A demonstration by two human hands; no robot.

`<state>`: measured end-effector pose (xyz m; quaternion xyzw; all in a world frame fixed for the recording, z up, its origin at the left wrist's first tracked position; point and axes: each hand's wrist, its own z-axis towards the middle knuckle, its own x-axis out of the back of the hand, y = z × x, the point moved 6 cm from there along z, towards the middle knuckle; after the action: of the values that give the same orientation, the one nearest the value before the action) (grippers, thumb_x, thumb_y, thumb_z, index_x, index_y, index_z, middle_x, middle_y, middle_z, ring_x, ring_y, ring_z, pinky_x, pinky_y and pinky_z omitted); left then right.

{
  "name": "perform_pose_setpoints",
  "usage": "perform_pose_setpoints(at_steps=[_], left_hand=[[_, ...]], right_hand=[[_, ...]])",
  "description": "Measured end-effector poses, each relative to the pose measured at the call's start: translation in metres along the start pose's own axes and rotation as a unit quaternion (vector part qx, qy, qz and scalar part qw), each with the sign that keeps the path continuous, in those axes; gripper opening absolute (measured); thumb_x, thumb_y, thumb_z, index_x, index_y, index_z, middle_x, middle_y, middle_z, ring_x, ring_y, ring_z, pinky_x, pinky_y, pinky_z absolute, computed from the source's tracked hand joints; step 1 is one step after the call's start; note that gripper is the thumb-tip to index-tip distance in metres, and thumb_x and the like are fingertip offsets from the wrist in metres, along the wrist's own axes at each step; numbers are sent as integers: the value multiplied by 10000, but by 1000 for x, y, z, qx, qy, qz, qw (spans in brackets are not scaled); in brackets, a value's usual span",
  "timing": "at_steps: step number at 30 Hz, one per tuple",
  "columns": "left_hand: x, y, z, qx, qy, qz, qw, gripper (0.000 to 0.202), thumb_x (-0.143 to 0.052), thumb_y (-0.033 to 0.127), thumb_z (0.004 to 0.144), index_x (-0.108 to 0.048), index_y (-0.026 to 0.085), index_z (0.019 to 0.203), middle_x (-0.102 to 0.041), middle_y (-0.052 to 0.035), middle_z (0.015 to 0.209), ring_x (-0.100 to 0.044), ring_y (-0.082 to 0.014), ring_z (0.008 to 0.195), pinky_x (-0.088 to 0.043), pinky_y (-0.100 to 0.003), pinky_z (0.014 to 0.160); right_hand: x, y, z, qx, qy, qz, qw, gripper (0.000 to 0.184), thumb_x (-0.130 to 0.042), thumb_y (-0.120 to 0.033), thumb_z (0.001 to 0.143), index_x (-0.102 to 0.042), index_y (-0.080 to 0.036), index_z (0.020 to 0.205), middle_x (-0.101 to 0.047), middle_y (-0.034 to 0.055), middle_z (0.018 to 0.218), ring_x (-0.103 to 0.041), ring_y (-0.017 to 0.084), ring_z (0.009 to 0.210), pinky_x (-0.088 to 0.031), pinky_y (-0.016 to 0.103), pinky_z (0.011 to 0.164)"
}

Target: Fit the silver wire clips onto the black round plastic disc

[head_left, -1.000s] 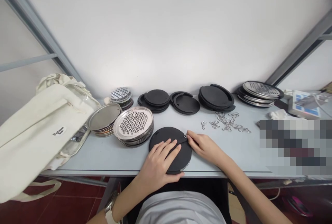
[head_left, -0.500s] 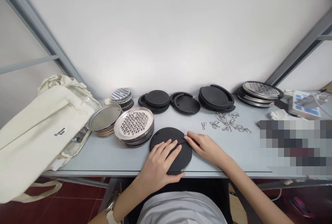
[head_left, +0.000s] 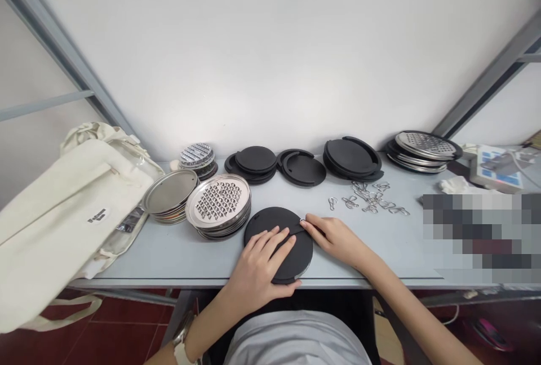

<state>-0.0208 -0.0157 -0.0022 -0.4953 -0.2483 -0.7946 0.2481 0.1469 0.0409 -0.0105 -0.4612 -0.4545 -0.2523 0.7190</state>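
A round black disc (head_left: 270,223) lies at the table's front edge. My left hand (head_left: 258,263) rests flat on it with the fingers spread. My right hand (head_left: 333,238) is at the disc's right rim, thumb and forefinger pinched on a small metal ring that barely shows. A scatter of several metal clips (head_left: 367,200) lies just beyond my right hand. To the left of the disc stands a stack of steel grater plates (head_left: 218,203).
Plain steel discs (head_left: 169,193) are stacked next to a cream cloth bag (head_left: 63,207) at the left. Black lids (head_left: 256,162), black rings (head_left: 302,169), bigger black lids (head_left: 351,157) and grater assemblies (head_left: 422,151) line the wall. A box (head_left: 494,169) sits far right.
Both hands stay on the disc. The right fingertips have shifted slightly along the rim, and the metal ring shows less than before.
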Motion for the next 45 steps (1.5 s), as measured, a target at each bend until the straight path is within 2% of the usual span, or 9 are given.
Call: perform_pose_setpoints(at_steps=[10, 24, 31, 38, 45], left_hand=[[1, 1, 1, 0, 1, -4, 1000, 680, -623, 461, 824, -404, 192, 1408, -466, -95, 1414, -421, -280, 1305, -387, -430, 1048], [1, 4, 3, -4, 5, 18, 1000, 687, -610, 509, 842, -398, 177, 1404, -487, -122, 1394, -449, -287, 1288, -393, -431, 1038], [1, 1, 3, 6, 2, 8, 1000, 676, -592, 490, 858, -383, 177, 1420, -464, -120, 1413, -434, -292, 1296, -391, -443, 1040], [-1, 0, 2, 11, -16, 0, 1000, 661, -577, 466, 872, -374, 169, 1427, -418, -102, 1451, -397, -289, 1319, -360, -437, 1063], [-1, 0, 2, 11, -20, -4, 1000, 656, -575, 461, 875, -371, 172, 1428, -418, -104, 1450, -389, -293, 1325, -359, -443, 1061]], right_hand=[[0, -3, 2, 2, -14, 19, 1000, 447, -275, -363, 1020, -583, -200, 741, -657, 47, 661, -589, 179, 586, -367, 273, 601], [2, 0, 1, 2, -18, 14, 1000, 501, -268, -361, 1013, -517, -196, 610, -582, 30, 533, -487, 148, 471, -316, 277, 548], [2, -1, -1, -5, -6, 22, 1000, 463, -278, -349, 1010, -519, -203, 642, -578, 22, 552, -488, 147, 476, -320, 267, 540], [9, 4, -2, -38, 68, 72, 994, 281, -330, -367, 993, -395, -240, 751, -452, -48, 562, -420, 141, 471, -331, 237, 528], [7, 6, -2, -41, 52, 99, 993, 261, -324, -363, 996, -366, -243, 768, -428, -55, 588, -413, 136, 491, -343, 234, 544]])
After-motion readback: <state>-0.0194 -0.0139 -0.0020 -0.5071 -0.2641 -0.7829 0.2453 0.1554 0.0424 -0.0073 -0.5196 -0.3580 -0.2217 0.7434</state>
